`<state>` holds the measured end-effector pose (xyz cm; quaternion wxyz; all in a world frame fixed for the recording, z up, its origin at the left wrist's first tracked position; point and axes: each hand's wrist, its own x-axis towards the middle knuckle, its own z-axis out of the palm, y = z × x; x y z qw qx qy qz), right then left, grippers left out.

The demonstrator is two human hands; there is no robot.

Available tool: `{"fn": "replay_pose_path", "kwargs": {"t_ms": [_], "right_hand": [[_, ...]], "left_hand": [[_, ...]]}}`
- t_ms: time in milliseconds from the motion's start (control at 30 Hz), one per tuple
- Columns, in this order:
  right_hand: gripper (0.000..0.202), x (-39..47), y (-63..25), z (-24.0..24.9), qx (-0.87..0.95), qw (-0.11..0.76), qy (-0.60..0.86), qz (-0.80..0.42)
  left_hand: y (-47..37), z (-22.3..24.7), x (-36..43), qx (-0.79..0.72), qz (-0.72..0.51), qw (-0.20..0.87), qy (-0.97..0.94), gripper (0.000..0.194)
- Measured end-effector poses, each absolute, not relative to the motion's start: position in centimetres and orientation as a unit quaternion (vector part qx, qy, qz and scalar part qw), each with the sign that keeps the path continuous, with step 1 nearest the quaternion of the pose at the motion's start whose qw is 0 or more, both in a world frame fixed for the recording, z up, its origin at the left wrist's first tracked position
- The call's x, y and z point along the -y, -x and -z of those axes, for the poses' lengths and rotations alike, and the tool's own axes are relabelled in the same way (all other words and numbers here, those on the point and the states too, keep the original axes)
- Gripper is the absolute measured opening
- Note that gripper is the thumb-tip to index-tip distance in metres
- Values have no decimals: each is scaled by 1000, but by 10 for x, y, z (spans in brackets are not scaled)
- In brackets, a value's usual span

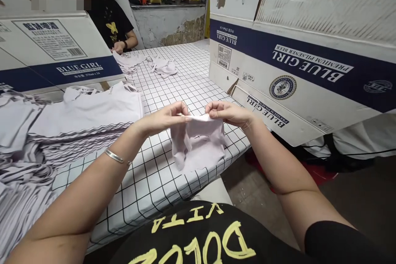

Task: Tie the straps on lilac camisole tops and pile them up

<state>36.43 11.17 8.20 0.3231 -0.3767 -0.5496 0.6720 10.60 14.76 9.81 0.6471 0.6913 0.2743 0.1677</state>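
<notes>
A pale pink-white cloth piece (204, 148) hangs between my two hands, its lower part resting at the near edge of the checked table. My left hand (168, 117) pinches the cloth's top edge at its left end, thumb against curled fingers. At the right end of the same edge, my right hand (224, 112) pinches it between thumb and fingers. The short stretch of edge between the hands is pulled nearly straight. Left of my left forearm lie stacked pale fabric pieces (89, 111) with dark wavy edges.
The checked table (185, 60) reaches toward a barred window. Cardboard boxes stand left (93, 66) and right (256, 66). More pale cloth (162, 67) lies at the table's far side, near a person in a black shirt (113, 22). Folded fabric (18, 210) piles up at the lower left.
</notes>
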Motion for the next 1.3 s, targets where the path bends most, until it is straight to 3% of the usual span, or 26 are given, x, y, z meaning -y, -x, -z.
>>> {"fn": "replay_pose_path", "kwargs": {"t_ms": [167, 333, 533, 733, 900, 967, 1067, 1133, 1233, 1300], "right_hand": [[29, -117, -369, -107, 573, 366, 363, -637], [31, -121, -374, -140, 618, 383, 336, -598], [30, -123, -397, -195, 657, 445, 354, -495], [30, -118, -429, -216, 647, 414, 439, -465], [33, -131, -437, -161, 611, 370, 503, -486], [32, -134, -435, -123, 607, 333, 572, -440], [33, -125, -432, -68, 601, 295, 694, -265], [37, -106, -430, -38, 614, 271, 706, -225], [42, -73, -428, -5, 653, 223, 674, -264], [37, -55, -428, 9, 654, 211, 686, -240]], "left_hand": [[-103, -83, -148, -264, 18, 682, -682, 37], [-108, -91, -152, -211, -2, 719, -662, 39], [-107, -92, -159, -211, 5, 673, -709, 25], [-74, -111, -165, -270, -44, 631, -726, 21], [-63, -121, -179, -340, -75, 561, -751, 26], [-69, -107, -177, -431, -116, 443, -777, 27], [-82, -66, -150, -518, -195, 225, -802, 21], [-89, -35, -122, -475, -200, 171, -840, 20], [-95, 4, -85, -392, -150, 158, -894, 25], [-96, 20, -74, -378, -131, 133, -907, 18]]}}
